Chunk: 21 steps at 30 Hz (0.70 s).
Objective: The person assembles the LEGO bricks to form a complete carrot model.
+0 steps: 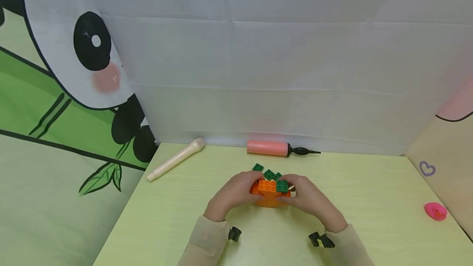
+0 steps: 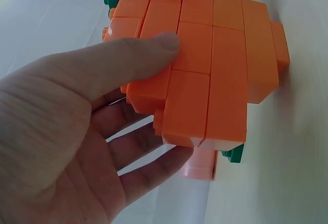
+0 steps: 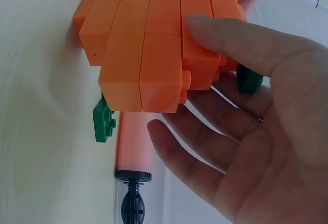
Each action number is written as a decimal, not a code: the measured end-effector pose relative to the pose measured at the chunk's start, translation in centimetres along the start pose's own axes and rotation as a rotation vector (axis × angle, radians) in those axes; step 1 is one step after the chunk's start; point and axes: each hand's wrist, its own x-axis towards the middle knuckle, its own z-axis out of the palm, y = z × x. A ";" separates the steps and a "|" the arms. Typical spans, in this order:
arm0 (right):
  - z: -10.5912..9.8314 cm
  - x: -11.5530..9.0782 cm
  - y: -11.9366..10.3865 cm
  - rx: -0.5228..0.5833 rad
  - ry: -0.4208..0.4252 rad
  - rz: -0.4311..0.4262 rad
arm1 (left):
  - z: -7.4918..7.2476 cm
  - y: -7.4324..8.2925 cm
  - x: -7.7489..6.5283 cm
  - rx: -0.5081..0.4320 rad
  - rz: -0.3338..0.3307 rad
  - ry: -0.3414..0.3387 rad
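Note:
Near the middle of the table, a build of orange toy bricks [image 1: 269, 196] sits between my two hands, its stepped, rounded front facing me. My left hand [image 1: 238, 192] grips its left side, thumb on the front face and fingers behind. On the other side my right hand [image 1: 304, 196] holds it the same way, thumb across an orange brick [image 3: 200, 44]. A green brick [image 1: 282, 186] shows at the top right of the build. Beside the right fingers is a small white and brown piece [image 1: 292, 191]. More green bricks [image 1: 269, 174] lie just behind the build.
At the table's back edge lie a pink hand pump [image 1: 267, 147] with a black nozzle and, further left, a pale cream tube [image 1: 176, 159]. A pink rubber duck [image 1: 436, 211] rests near the right edge. A white cloth backdrop [image 1: 295, 73] hangs behind the table.

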 end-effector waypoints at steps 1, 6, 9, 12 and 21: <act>0.0 0.0 0.0 -0.002 0.000 -0.002 | 0.0 -0.2 -0.1 -0.025 0.004 -0.003; -0.1 -0.1 0.1 -0.008 -0.002 -0.011 | -0.6 -1.3 -0.3 -0.236 -0.027 0.039; -0.1 -0.1 0.2 -0.008 -0.001 -0.015 | -0.7 -2.0 -0.2 -0.250 -0.060 0.135; 0.0 -0.1 0.4 -0.008 0.000 -0.007 | -0.2 -2.8 0.2 -0.139 -0.091 0.196; 0.0 -0.2 0.9 -0.017 0.001 -0.003 | 2.0 -4.7 0.5 0.057 -0.125 0.057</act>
